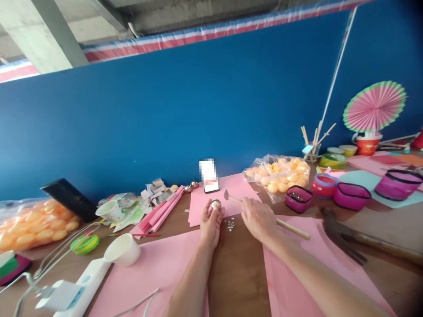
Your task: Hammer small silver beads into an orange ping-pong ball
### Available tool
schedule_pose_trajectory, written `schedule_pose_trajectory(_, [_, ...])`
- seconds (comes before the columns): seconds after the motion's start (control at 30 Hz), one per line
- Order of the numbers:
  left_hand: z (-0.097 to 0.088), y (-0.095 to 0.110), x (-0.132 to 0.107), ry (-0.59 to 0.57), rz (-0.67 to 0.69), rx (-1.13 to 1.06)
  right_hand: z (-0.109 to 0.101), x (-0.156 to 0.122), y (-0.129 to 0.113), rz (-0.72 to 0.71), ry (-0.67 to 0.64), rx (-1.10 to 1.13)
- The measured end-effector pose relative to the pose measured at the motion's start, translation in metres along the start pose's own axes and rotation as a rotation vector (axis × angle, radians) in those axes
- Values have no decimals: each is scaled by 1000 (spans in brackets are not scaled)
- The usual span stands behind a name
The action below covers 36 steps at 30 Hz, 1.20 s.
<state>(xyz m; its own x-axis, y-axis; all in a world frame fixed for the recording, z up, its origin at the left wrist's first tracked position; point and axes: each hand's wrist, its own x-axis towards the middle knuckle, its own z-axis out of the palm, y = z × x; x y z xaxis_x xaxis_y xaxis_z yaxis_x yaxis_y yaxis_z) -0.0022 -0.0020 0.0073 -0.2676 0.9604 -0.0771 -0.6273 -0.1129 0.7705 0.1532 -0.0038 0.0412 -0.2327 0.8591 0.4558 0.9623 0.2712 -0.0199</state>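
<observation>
My left hand (212, 224) is closed around a small, round, shiny ball (216, 204), silvery with a yellowish patch, held up at the fingertips. To its right, my right hand (259, 218) grips a slim tool with a light wooden handle (294, 230) and a small, dark, pointed head (226, 194); I cannot make out its exact kind. That head is close to the ball, with a gap between them. Several small silvery pieces (230, 225) lie on the brown table between my hands. Behind the ball, a phone (211, 191) leans upright on pink paper (236, 187).
A hammer (373, 240) lies at the right, near magenta fabric bins (352, 197). Bags of orange balls (280, 174) stand on both sides. At the left are a white cup (122, 250), a power strip (94, 279) and cables. A blue partition (165, 119) closes off the back.
</observation>
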Motion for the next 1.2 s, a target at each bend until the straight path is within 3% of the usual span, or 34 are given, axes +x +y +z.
schedule_pose_trajectory(0.13, [0,0,0,8,7,-4,0,-2,-2,-19,1,23])
schedule_pose_trajectory(0.37, [0,1,-2,-2,-3,12,-7,2,3,-110,168,98])
schedule_pose_trajectory(0.67, [1,-2,0,48,18,25,-6,0,4,-136,249,149])
schedule_pose_trajectory(0.9, [-1,-1,1,59,57,48,-7,-2,3,-158,218,162])
schedule_pose_trajectory(1.2, [-5,-3,2,83,153,262,-5,-2,6,-161,201,119])
